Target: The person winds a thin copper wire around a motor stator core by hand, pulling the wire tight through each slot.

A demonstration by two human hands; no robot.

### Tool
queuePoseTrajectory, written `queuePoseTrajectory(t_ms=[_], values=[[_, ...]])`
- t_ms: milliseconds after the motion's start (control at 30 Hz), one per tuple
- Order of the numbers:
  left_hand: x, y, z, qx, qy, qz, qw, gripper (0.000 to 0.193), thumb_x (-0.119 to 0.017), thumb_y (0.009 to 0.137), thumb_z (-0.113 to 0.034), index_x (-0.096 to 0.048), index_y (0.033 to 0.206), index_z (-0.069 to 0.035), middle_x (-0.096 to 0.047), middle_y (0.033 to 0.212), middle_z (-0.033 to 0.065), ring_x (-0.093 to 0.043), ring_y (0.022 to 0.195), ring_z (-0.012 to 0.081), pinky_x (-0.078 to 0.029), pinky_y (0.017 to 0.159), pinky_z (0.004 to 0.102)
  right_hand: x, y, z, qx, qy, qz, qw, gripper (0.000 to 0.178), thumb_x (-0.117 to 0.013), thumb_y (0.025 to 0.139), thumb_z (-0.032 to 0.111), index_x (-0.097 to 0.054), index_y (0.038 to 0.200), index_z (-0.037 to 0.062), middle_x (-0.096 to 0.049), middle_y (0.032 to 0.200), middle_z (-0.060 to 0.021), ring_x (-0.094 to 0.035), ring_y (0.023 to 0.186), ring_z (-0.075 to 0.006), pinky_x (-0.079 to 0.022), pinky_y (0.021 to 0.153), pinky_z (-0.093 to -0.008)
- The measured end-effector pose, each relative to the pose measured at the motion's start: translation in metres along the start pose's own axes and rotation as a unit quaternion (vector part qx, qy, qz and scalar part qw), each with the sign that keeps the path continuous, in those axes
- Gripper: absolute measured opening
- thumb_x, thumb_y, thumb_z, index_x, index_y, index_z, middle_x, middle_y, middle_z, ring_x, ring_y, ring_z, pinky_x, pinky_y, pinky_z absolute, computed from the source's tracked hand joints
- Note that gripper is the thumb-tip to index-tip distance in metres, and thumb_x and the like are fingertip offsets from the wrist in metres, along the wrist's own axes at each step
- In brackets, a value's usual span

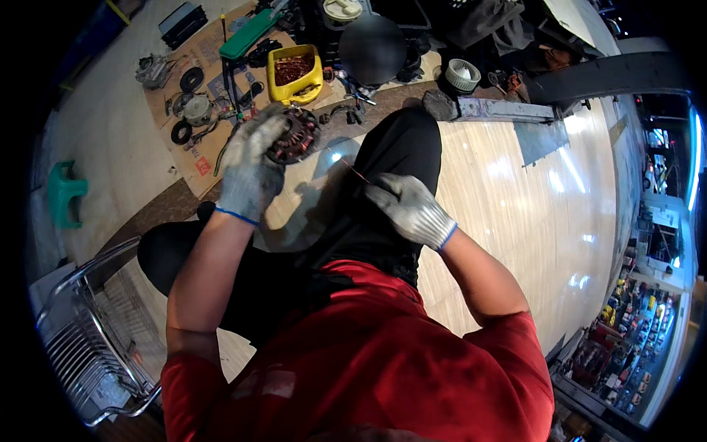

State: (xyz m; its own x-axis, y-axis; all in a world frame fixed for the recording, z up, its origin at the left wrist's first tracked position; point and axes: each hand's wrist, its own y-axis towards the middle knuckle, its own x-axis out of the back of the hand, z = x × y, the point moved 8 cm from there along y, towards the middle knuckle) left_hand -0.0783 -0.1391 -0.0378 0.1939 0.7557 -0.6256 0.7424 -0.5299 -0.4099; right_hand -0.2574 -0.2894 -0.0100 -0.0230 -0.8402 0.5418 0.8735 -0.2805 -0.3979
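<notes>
My left hand (250, 166), in a pale knitted work glove with a blue cuff, is closed on the edge of a round, dark motor stator (297, 137) with reddish copper windings. A thin copper wire (355, 172) runs from beside the stator towards my right hand (412, 209). That hand, gloved alike, is closed in a pinch at the wire's end, over my right thigh. Just beyond the stator stands a yellow cut-open plastic container (318, 76) holding copper wire scraps (293, 68).
Loose motor parts (197, 110) and tools lie on flattened cardboard (166, 118) at the far left, near a green case (247, 34). A white fan wheel (462, 75) stands beside a metal beam (508, 110). Leftward are a green stool (66, 194) and a metal chair (92, 324).
</notes>
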Motion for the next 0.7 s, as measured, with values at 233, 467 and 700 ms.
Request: queuePoseTrajectory(t_ms=[233, 467, 700], values=[[0.007, 0.030, -0.012, 0.015, -0.086, -0.023, 0.996, 0.030, -0.053, 0.096, -0.005, -0.054, 0.123, 0.007, -0.063, 0.117, 0.0220, -0.066, 0.105, 0.0312, -0.058, 0.093, 0.0429, 0.067, -0.092, -0.091, -0.034, -0.324, -0.123, 0.937, 0.022, -0.053, 0.098, 0.029, -0.066, 0.107, 0.0147, -0.069, 0.085, -0.0171, -0.067, 0.077, -0.0373, -0.053, 0.062, -0.0475], [0.021, 0.040, -0.003, 0.007, -0.036, 0.028, 0.999, 0.034, -0.053, 0.096, -0.010, -0.051, 0.128, 0.003, -0.064, 0.117, 0.0216, -0.066, 0.106, 0.0320, -0.056, 0.094, 0.0445, 0.132, -0.238, -0.301, -0.211, -0.441, -0.129, 0.863, 0.031, -0.043, 0.099, 0.035, -0.070, 0.097, 0.0184, -0.071, 0.087, -0.0136, -0.068, 0.075, -0.0352, -0.053, 0.063, -0.0481], [0.058, 0.049, 0.001, -0.203, 0.203, 0.137, 0.948, 0.035, -0.050, 0.095, -0.003, -0.047, 0.130, 0.003, -0.062, 0.121, 0.0203, -0.067, 0.105, 0.0254, -0.059, 0.092, 0.0367, 0.107, -0.233, -0.321, -0.306, -0.350, 0.086, 0.881, 0.055, -0.064, 0.088, 0.039, -0.056, 0.134, 0.0111, -0.056, 0.136, -0.0166, -0.052, 0.126, -0.0329, -0.042, 0.106, -0.0392]])
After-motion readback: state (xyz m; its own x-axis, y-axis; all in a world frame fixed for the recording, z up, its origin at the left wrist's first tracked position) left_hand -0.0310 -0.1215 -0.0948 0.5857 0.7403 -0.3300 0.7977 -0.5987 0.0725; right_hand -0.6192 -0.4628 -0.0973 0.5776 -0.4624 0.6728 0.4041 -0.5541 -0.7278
